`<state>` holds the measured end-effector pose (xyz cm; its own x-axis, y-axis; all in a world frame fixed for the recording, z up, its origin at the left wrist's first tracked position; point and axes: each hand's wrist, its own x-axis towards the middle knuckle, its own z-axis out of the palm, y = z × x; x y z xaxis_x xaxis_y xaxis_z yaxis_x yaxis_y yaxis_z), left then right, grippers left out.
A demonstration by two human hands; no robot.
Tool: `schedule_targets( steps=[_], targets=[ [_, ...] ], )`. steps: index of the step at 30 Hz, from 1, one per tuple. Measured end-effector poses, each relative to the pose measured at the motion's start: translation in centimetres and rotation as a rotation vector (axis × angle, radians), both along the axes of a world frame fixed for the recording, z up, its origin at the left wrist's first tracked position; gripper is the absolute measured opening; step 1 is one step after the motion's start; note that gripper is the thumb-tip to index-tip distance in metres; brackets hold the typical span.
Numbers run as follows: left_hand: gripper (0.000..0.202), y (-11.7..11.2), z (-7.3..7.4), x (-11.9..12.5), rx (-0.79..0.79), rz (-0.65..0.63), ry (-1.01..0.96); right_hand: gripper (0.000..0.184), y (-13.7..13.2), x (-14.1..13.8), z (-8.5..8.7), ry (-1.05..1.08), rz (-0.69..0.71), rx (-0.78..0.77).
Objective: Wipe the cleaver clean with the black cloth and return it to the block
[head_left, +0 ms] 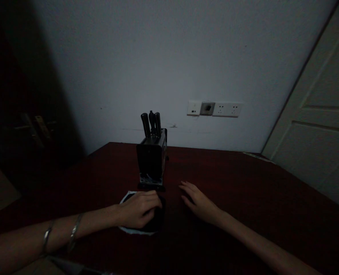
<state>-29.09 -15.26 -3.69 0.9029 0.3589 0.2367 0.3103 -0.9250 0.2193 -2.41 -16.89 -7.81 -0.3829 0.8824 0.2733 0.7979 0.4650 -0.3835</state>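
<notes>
My left hand [142, 209] has its fingers curled down over a flat black thing [159, 219] lying on the table. Pale cloth-like edging [139, 231] shows around that black thing, and what the fingertips grip, if anything, is hidden. To the right, my right hand [196, 201] hovers low over or rests on the table with its fingers stretched out and slightly apart, holding nothing. Just beyond both hands stands a black knife block [150, 162], upright, with several dark handles [151, 124] sticking out of its top. Neither hand touches the block.
The dark red table [215, 168] reaches back to a pale wall [169, 57]. A row of sockets [226, 109] is set in the wall. A light panelled door [324, 126] stands at the right, and a dark door with a handle [41, 126] at the left. The room is dim.
</notes>
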Motion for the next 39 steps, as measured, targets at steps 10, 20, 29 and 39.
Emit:
schedule_targets(
  steps=[10, 20, 29, 39],
  targets=[
    [0.054, 4.1, -2.0, 15.7, -0.082, 0.363, 0.012, 0.048, 3.6, 7.9, -1.7, -0.209, -0.354, 0.04],
    [0.06, 9.2, -5.1, 19.7, -0.008, 0.513, 0.043, 0.052, 5.1, 11.4, -1.0, -0.266, -0.53, -0.056],
    [0.058, 10.5, -6.6, 19.7, 0.074, 0.553, 0.05, 0.049, 5.6, 10.9, -0.8, -0.252, -0.565, -0.053],
    [0.052, 10.2, -6.5, 19.1, 0.11, 0.563, 0.074, 0.05, 5.6, 11.1, -0.8, -0.26, -0.554, -0.039]
  ],
)
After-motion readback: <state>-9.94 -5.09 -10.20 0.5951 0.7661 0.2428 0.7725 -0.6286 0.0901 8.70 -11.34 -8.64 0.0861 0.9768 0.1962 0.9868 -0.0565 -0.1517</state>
